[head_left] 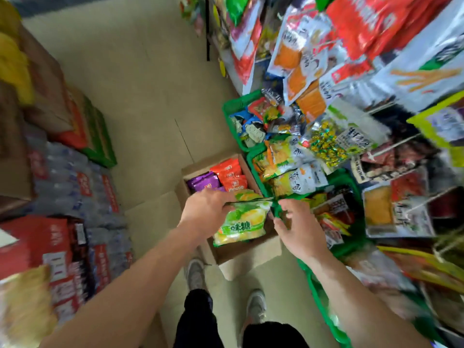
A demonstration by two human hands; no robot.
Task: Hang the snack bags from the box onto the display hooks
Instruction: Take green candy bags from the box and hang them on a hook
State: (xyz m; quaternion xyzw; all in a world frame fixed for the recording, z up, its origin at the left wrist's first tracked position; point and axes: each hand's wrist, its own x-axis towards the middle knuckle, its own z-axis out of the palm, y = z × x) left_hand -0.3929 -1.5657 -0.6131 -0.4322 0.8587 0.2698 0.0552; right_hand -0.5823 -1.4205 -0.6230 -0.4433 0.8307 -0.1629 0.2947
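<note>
The person stands over an open cardboard box (pixel 227 254) on the shop floor, at the foot of the snack display. The left hand (pixel 206 209) grasps a green and yellow candy bag (pixel 241 224) by its top edge, fingers curled over the seal, so the bag hangs flat above the box's near right corner. Holding it by that strip probably keeps the hang hole uppermost and easy to reach.

The right hand (pixel 298 229) hovers just beside the bag's top right corner. Its fingers are loosely curled and it grasps nothing that shows. Whether a fingertip touches the bag is unclear. It looks placed to take the far end of the seal and steady it.

Purple bags (pixel 203 183) and orange bags (pixel 231 177) are packed upright along the far side of the box, so much stock is left to hang. Green baskets (pixel 231 104) of loose snacks sit against the box's right side, under the rack. Higher on the right, a display hook (pixel 391 149) juts out among hanging bags (pixel 301 54). The picture is blurred there, so no free hook can be picked out.

The next move likely calls for raising the bag rightward and threading its hole onto a hook.
</note>
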